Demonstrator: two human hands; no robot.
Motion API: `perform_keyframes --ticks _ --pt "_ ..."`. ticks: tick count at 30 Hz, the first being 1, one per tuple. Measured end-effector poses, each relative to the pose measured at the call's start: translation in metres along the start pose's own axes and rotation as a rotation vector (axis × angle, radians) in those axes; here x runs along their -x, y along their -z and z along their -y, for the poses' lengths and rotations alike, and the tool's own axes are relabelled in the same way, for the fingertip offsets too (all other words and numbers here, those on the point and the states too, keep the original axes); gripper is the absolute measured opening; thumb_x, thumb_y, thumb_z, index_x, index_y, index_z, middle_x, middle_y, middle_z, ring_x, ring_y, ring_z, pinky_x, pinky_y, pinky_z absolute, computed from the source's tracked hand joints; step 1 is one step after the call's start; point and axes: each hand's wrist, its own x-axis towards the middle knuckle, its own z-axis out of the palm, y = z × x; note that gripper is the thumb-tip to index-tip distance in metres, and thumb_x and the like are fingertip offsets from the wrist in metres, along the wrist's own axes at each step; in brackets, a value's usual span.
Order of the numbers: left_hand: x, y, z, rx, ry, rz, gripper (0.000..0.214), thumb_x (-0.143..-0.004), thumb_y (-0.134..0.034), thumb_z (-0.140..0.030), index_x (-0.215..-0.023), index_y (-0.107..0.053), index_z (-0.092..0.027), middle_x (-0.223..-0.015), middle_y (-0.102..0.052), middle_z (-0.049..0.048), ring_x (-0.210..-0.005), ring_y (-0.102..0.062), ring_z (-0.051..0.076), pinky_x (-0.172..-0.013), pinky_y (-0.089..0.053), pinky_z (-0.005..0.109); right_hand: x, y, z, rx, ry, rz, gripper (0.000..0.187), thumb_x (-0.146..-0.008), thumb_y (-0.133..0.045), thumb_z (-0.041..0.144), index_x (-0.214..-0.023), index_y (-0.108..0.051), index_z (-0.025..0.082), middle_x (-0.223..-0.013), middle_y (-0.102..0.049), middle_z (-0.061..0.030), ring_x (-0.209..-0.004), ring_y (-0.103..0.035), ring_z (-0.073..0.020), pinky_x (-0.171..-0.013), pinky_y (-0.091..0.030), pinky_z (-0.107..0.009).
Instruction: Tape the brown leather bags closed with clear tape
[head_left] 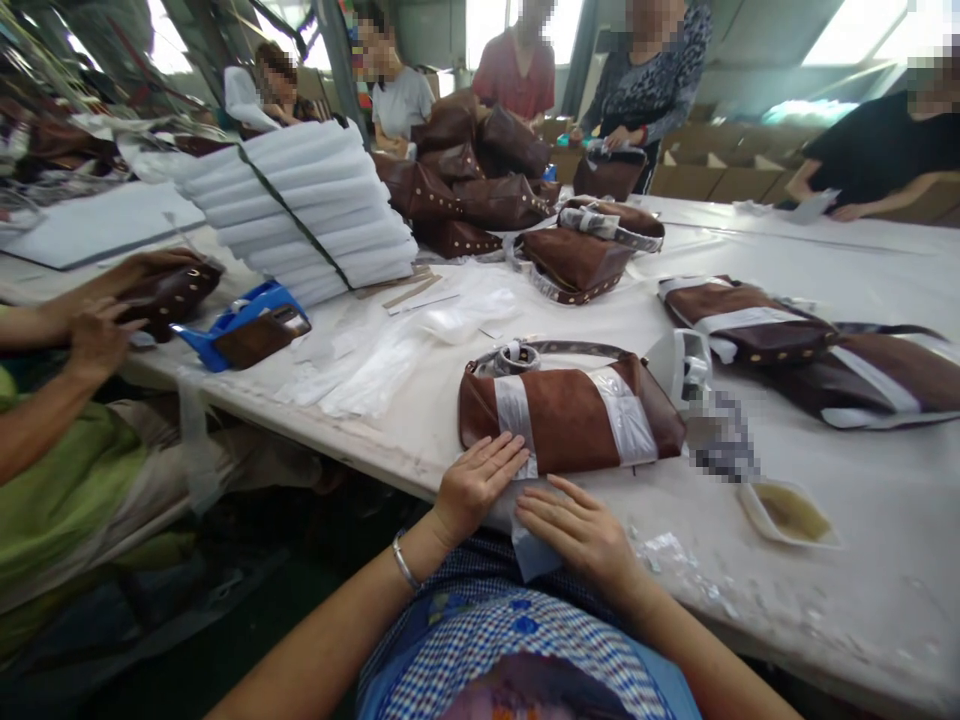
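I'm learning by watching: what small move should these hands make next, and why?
Probably the right hand should lift the loose plastic piece while the left hand steadies the brown bag. The piece lies partly under the right fingers and hangs over the edge of the table; the left fingers rest against the bag's left pale band.

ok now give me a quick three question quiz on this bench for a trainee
1. How many pale bands cross the body of the nearest brown handbag?
2. Which hand, left or right, lies over the lower end of one of those bands?
3. True or false: a dark strap crosses the stack of white sheets.

Key: 1. Two. 2. The left hand. 3. True.
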Motion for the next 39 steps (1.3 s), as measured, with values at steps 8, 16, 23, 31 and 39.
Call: perform_keyframes --ticks 8,16,23,31,39 --pt "0.004 -0.001 -0.002 -0.011 0.016 0.052 0.043 -0.101 -0.04 -0.013 -0.144 -0.046 -0.017 -0.144 -0.055 0.0079 -0.137 -0.047 0.021 -0.112 -0.045 0.043 -0.013 0.012 -0.015 -0.011 0.061 0.048 0.026 -0.098 -0.048 0.012 -0.118 -0.064 0.015 -0.111 -0.074 -0.0092 -0.107 -0.069 -0.0195 -0.103 -0.053 -0.043" --pt "0.007 0.003 -0.009 -0.148 0.052 0.053 0.045 -0.098 -0.045 -0.012 -0.142 -0.049 -0.019 -0.134 -0.061 0.0104 -0.126 -0.055 0.023 -0.114 -0.041 0.044 -0.013 0.013 -0.004 -0.004 0.044 0.046 0.026 -0.098 -0.046 0.012 -0.118 -0.063 0.014 -0.111 -0.074 -0.0104 -0.109 -0.068 -0.0203 -0.1 -0.056 -0.04" --pt "0.004 0.01 -0.009 -0.01 0.082 0.05 0.046 -0.095 -0.051 -0.014 -0.141 -0.05 -0.018 -0.132 -0.062 0.01 -0.123 -0.055 0.023 -0.114 -0.041 0.044 -0.014 0.005 -0.01 0.072 -0.055 0.053 0.025 -0.098 -0.04 0.009 -0.105 -0.063 0.014 -0.121 -0.07 -0.0154 -0.112 -0.067 -0.0238 -0.097 -0.057 -0.043" --pt "-0.008 0.034 -0.006 0.313 0.282 0.055 0.041 -0.096 -0.052 -0.027 -0.135 -0.054 -0.019 -0.127 -0.067 0.0077 -0.121 -0.06 0.021 -0.106 -0.05 0.039 -0.012 0.004 -0.01 0.009 -0.073 0.06 0.026 -0.096 -0.042 0.009 -0.11 -0.063 0.015 -0.122 -0.069 -0.0156 -0.118 -0.064 -0.0248 -0.099 -0.056 -0.045" --pt "-0.013 0.023 -0.006 0.203 0.213 -0.032 0.02 -0.096 -0.058 -0.027 -0.113 -0.069 -0.022 -0.119 -0.073 0.0017 -0.109 -0.068 0.017 -0.1 -0.054 0.035 -0.002 0.009 0.004 -0.055 -0.056 0.058 0.03 -0.098 -0.043 0.011 -0.121 -0.062 0.015 -0.112 -0.074 -0.0122 -0.106 -0.07 -0.0199 -0.1 -0.055 -0.04"
